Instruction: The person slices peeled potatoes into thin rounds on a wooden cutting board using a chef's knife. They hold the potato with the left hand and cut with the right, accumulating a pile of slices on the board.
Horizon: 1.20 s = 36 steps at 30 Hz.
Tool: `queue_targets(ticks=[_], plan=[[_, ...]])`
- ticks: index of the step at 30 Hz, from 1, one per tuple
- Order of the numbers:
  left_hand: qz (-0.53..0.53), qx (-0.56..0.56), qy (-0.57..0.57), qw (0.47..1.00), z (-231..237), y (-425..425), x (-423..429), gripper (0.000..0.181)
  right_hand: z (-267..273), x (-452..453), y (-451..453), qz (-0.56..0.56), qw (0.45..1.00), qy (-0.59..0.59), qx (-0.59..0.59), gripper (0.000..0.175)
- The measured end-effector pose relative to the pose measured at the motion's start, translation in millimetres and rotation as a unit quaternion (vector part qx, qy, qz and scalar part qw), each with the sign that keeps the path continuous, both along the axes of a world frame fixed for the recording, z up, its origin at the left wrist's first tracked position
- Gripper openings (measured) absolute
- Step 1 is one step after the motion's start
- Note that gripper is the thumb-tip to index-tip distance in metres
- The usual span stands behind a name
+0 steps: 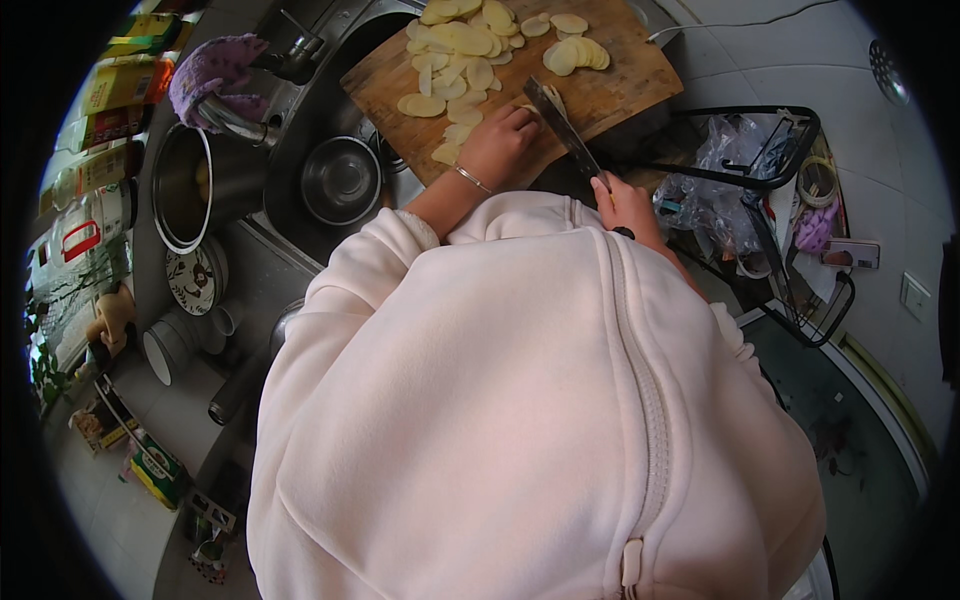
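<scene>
My right hand (627, 201) grips the handle of a kitchen knife (564, 129), its long blade slanting up and left across a wooden cutting board (630, 90). Against the blade's left side, my left hand (501, 144) rests on the board with curled fingers. A sliver of pale potato slices (529, 108) shows at its fingertips; the hand hides the rest. Thin cut strips (553, 99) lie just beyond the blade. A loose heap of potato slices (457, 45) covers the board's left part. Farther right sits a small fanned stack of slices (576, 55).
Left of the board is a sink with a metal bowl (341, 180), a deep pot (182, 187) and a faucet draped with a purple cloth (214, 79). Plates (195, 279) and cups (169, 346) stand nearby. At right, a black-framed rack (795, 161) holds plastic bags (712, 187).
</scene>
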<state>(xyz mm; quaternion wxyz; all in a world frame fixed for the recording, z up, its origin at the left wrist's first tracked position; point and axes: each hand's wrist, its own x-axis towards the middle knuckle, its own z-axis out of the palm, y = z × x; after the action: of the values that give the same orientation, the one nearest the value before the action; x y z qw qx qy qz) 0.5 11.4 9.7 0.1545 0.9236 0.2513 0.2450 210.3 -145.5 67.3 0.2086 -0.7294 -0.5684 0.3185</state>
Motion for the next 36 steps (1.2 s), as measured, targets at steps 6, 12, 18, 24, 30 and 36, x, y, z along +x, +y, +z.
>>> queue_targets(ticks=[6, 12, 18, 24, 30, 36], plan=[[-0.003, 0.000, -0.010, 1.000, -1, 0, 1, 0.018, 2, 1, 1, 0.009, 1.000, -0.010, -0.021, 0.025], [-0.008, 0.005, -0.009, 1.000, -6, 2, 0, 0.019, 4, -1, 3, 0.014, 0.997, -0.052, -0.054, 0.026], [-0.009, 0.007, 0.000, 1.000, -6, 2, -1, 0.020, 8, -6, 8, 0.000, 0.995, -0.057, -0.086, 0.030], [-0.007, -0.001, 0.010, 1.000, -4, 1, -1, 0.020, 4, -8, 12, 0.001, 0.995, -0.064, -0.082, 0.030], [-0.008, 0.002, 0.007, 1.000, -7, 2, -2, 0.020, -9, 2, 9, -0.002, 1.000, 0.003, -0.029, 0.026], [-0.005, 0.002, 0.009, 1.000, -7, 1, -1, 0.022, -7, 6, 3, 0.005, 1.000, 0.018, -0.014, 0.025]])
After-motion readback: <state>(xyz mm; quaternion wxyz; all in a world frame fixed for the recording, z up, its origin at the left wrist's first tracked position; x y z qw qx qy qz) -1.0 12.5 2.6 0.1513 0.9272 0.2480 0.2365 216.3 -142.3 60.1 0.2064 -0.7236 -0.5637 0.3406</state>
